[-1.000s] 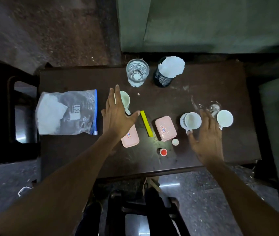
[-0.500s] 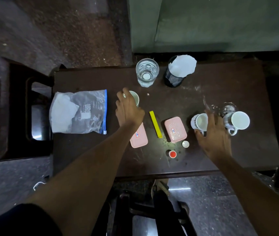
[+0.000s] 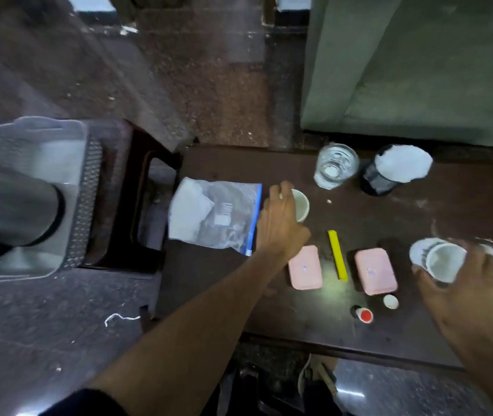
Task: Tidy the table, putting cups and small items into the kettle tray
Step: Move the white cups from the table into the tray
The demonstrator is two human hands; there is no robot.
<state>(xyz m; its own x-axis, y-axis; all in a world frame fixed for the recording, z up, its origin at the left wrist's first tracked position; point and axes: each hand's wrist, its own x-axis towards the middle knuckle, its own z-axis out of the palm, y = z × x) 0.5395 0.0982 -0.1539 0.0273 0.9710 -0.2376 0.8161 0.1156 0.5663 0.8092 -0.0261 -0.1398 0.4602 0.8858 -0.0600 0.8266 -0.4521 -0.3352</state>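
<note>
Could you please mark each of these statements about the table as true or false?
1. The left hand grips a white cup beside the zip bag. True.
2. The right hand holds nothing. False: it holds a white cup tilted toward the camera.
3. The yellow stick lies between the two pink cases. True.
4. The drinking glass lies on its side. False: it stands upright next to the black mesh holder.
5. The red-capped bottle sits inside the grey tray. False: it is on the table, near a small white cap.
</note>
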